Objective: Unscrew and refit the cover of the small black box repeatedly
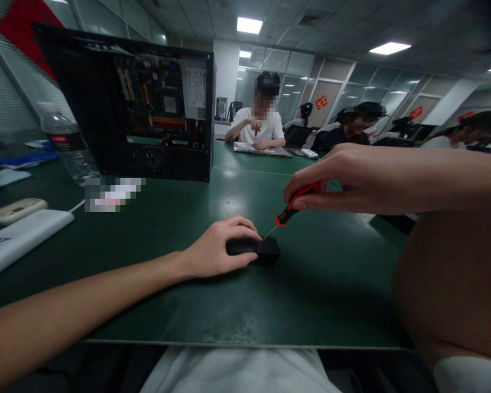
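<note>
My left hand (pixel 215 248) rests on the table with thumb and fingers closed around a small black block-like part (pixel 269 252), whose exact kind I cannot make out. A dark rounded section of it shows between the fingers, and its angular end juts out to the right. From above right, my right hand (pixel 331 177) grips a screwdriver (pixel 286 215) by its red and black handle. The thin shaft slants down to the left, and its tip meets the top of the black part near my left fingertips; whether it sits in a screw is hidden.
On the green table (pixel 213 314), an open computer case (pixel 163 158) stands at the back left. A plastic bottle (pixel 71 150), a white power strip (pixel 28 237) and a pale oval object (pixel 16 210) lie left. Across the table a person (pixel 256 125) works; others sit at right.
</note>
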The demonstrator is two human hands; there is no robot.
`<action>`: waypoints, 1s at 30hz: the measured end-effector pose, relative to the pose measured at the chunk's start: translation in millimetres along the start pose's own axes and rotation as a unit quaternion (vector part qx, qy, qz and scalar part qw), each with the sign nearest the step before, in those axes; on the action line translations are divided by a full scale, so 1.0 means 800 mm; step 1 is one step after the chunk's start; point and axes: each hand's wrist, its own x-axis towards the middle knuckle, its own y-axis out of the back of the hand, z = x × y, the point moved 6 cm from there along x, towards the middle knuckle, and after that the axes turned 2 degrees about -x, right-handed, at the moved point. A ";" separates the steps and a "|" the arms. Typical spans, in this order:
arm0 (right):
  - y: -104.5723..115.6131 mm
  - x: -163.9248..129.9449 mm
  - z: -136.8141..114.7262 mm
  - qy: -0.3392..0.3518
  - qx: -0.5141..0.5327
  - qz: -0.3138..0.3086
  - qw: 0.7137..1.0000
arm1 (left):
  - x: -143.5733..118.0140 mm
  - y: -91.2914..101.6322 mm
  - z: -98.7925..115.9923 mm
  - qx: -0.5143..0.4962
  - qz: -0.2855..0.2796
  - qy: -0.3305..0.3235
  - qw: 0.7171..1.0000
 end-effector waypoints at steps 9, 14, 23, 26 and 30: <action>0.003 0.004 -0.008 0.000 -0.014 0.001 1.000 | 0.002 -0.004 -0.014 0.028 -0.021 0.095 0.995; 0.006 0.006 -0.017 0.011 0.020 0.011 1.000 | 0.002 -0.005 -0.018 0.033 -0.030 0.124 0.991; 0.006 0.004 -0.019 0.042 0.018 0.026 0.999 | 0.002 -0.003 -0.016 0.028 -0.026 0.133 0.990; 0.005 0.005 -0.019 0.039 0.004 0.030 0.999 | 0.002 -0.003 -0.015 0.031 -0.024 0.129 0.991; 0.004 0.007 -0.018 0.043 -0.010 0.042 0.998 | 0.002 -0.002 -0.016 0.031 -0.029 0.130 0.991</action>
